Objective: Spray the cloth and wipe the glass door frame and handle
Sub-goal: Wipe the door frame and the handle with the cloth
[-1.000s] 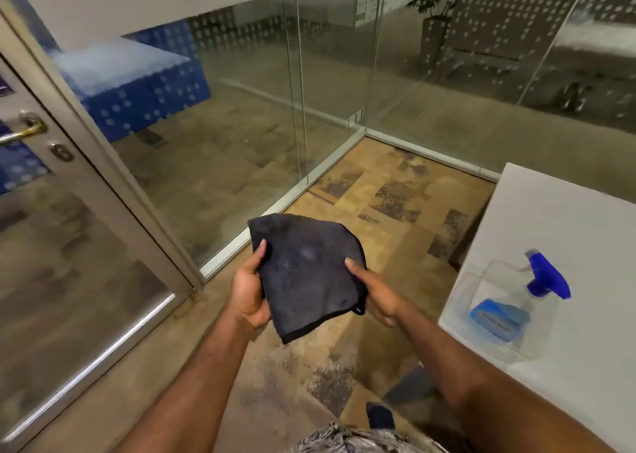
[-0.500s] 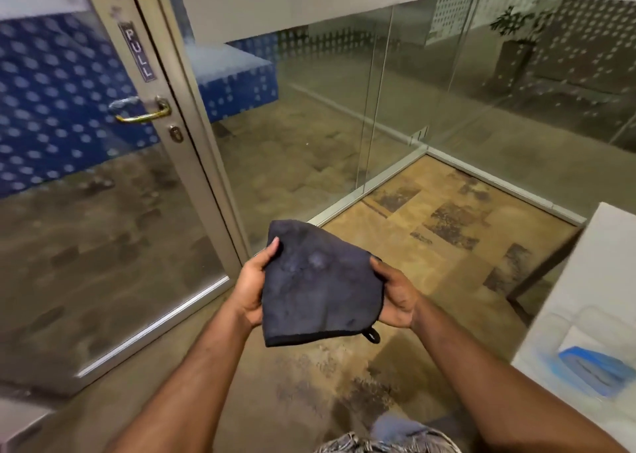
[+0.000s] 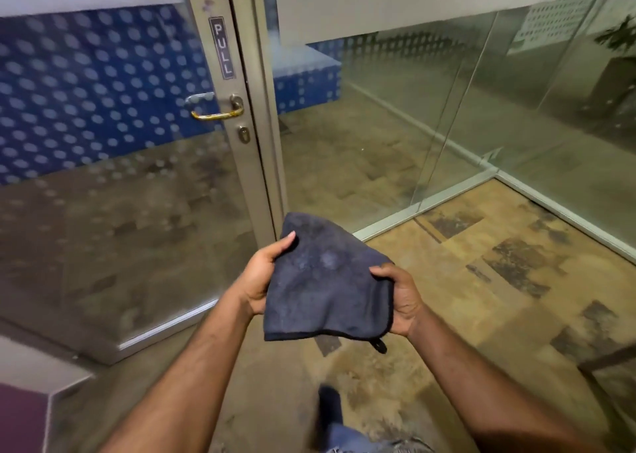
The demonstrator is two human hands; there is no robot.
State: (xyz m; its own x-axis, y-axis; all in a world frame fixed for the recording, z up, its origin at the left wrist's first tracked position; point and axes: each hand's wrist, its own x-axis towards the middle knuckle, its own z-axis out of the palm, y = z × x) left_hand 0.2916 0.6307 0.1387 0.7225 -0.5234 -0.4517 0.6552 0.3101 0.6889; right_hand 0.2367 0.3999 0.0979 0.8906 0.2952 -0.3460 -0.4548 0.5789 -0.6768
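A dark grey cloth (image 3: pixel 323 280) with a damp patch near its middle hangs folded between both hands in the centre of the head view. My left hand (image 3: pixel 263 278) grips its left edge and my right hand (image 3: pixel 404 299) grips its right edge. The glass door's metal frame (image 3: pixel 237 135) stands upright behind the cloth, with a "PULL" sign (image 3: pixel 222 48) on it. A brass lever handle (image 3: pixel 215 108) sticks out to the left of the frame, above a keyhole (image 3: pixel 243 134). The spray bottle is out of view.
Glass wall panels (image 3: pixel 395 115) run from the door frame to a corner at the right, with a metal floor rail (image 3: pixel 430 204). The floor is patchy brown tile (image 3: pixel 481 280). A dark table leg (image 3: pixel 605 363) shows at the lower right. A purple and white wall edge (image 3: pixel 31 394) sits lower left.
The view has swung left: the door frame and handle have come to the centre, and the white table with the spray bottle has left the frame. Both hands still hold the cloth.
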